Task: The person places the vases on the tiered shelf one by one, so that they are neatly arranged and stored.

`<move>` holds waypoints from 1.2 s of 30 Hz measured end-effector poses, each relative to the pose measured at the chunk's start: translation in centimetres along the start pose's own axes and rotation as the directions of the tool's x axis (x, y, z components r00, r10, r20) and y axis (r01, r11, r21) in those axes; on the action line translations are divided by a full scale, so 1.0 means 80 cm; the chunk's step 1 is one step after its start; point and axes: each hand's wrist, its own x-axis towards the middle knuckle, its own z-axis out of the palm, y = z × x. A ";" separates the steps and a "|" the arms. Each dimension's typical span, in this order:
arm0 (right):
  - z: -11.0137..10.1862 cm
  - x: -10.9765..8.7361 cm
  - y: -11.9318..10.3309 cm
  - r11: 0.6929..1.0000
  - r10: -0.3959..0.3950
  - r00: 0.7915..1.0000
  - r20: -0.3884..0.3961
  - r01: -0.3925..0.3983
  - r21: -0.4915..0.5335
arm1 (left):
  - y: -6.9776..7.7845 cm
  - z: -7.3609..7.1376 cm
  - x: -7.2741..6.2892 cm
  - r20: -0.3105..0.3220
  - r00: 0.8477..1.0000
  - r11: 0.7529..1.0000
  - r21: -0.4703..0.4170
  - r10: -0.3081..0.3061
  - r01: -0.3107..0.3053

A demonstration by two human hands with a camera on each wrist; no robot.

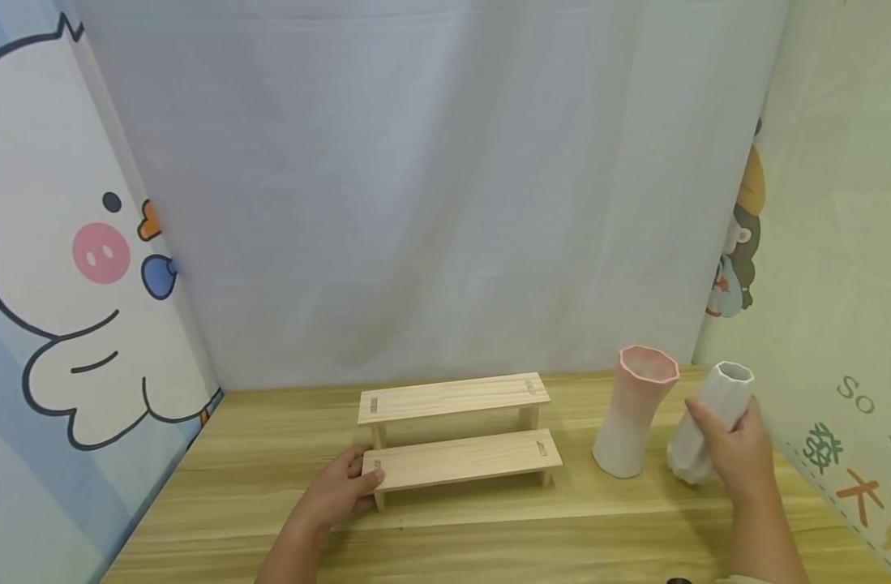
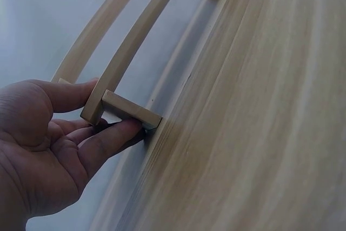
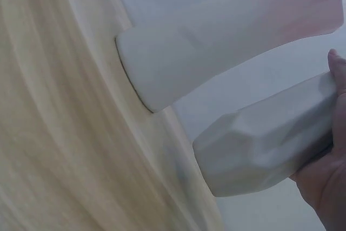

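Observation:
In the head view a two-tier wooden shelf stand (image 1: 463, 462) stands mid-table. My left hand (image 1: 343, 487) grips the left end of its lower board, thumb on top and fingers underneath by the leg; the left wrist view shows this hand (image 2: 59, 139) at the board's end. On the right, my right hand (image 1: 740, 446) holds a white faceted vase (image 1: 700, 438) around its upper part, the vase leaning a little. In the right wrist view the white vase (image 3: 259, 139) has its base close to the tabletop; whether it touches I cannot tell. A pink-and-white vase (image 1: 627, 422) stands just left of it.
The wooden table (image 1: 489, 535) runs up to a pale grey curtain (image 1: 416, 203) behind. A printed cloth with a duck (image 1: 102, 243) hangs on the left, a green printed cloth (image 1: 839, 284) on the right. A small dark round object (image 1: 678, 581) shows at the bottom edge.

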 end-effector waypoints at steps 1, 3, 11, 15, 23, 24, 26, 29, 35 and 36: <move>-0.002 0.000 -0.004 1.000 -0.002 1.000 -0.011 0.002 -0.001 | 0.000 0.000 0.000 0.007 1.000 1.000 -0.001 0.003 -0.003; -0.005 -0.001 -0.011 1.000 -0.003 0.999 -0.042 0.004 0.010 | 0.001 -0.001 -0.001 0.019 1.000 1.000 -0.001 0.013 -0.013; -0.015 -0.006 -0.038 0.997 -0.009 0.987 -0.158 0.022 0.079 | 0.001 -0.001 0.001 0.020 1.000 1.000 -0.015 0.001 0.000; -0.021 -0.010 -0.050 0.992 -0.021 0.983 -0.182 0.043 0.118 | 0.000 0.000 0.003 0.019 1.000 1.000 -0.028 -0.007 0.008; -0.030 -0.022 -0.080 0.976 -0.069 0.965 -0.252 0.118 0.185 | 0.001 0.000 0.001 0.014 1.000 1.000 -0.008 -0.013 0.013; -0.032 -0.024 -0.084 0.975 -0.078 0.964 -0.255 0.128 0.184 | 0.001 0.000 0.001 0.015 1.000 1.000 -0.008 -0.012 0.013; -0.035 -0.028 -0.093 0.976 -0.082 0.962 -0.260 0.131 0.176 | 0.001 0.000 0.001 0.016 1.000 1.000 -0.011 -0.012 0.013; -0.038 -0.035 -0.105 0.974 -0.086 0.961 -0.264 0.137 0.182 | 0.001 -0.001 0.000 0.017 1.000 1.000 -0.009 -0.016 0.016; -0.042 -0.045 -0.123 0.948 -0.124 0.952 -0.280 0.197 0.249 | 0.001 -0.001 0.000 0.024 1.000 1.000 -0.019 -0.016 0.017; -0.042 -0.047 -0.125 0.936 -0.136 0.949 -0.284 0.217 0.278 | 0.001 -0.001 0.000 0.026 1.000 1.000 -0.021 -0.014 0.014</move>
